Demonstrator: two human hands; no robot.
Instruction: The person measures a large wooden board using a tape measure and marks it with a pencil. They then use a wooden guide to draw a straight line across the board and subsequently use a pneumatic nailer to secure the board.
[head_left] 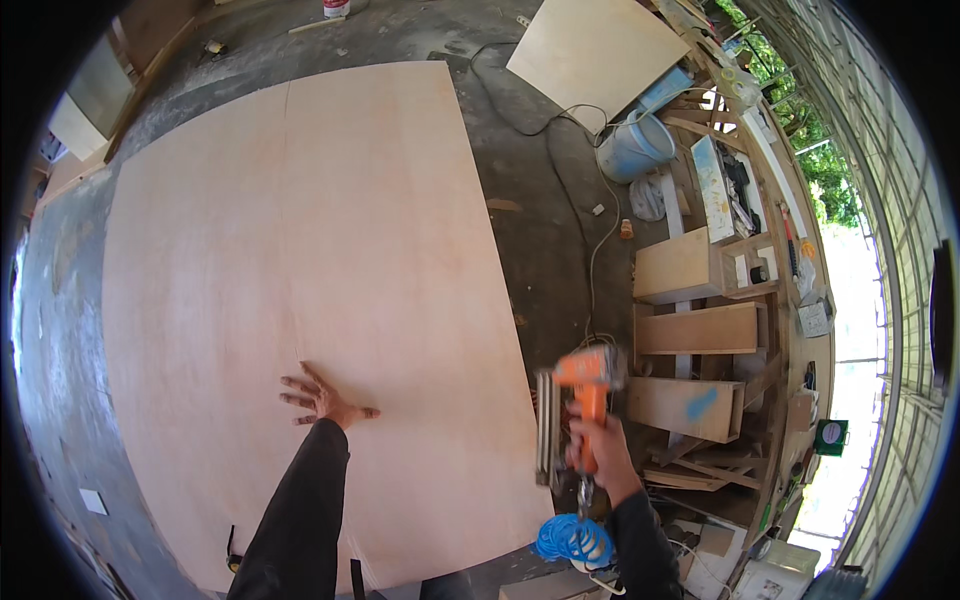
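Note:
A large pale plywood sheet (300, 230) lies flat before me and fills the middle of the head view. My left hand (328, 402) rests on it, palm down with fingers spread, toward its near side. Just past the sheet's right edge, my right hand (608, 450) grips the handle of an orange nail gun (592, 375) with a metal magazine. The gun is slightly blurred and held upright. A coiled blue air hose (575, 540) hangs below its handle.
Wooden boxes (680, 330) and a cluttered workbench (805, 330) line the right. A blue-stained bucket (636, 147) and another board (598, 55) stand at the far right. Cords (560, 165) snake across the concrete floor. A tape measure (234, 562) lies by the sheet's near left edge.

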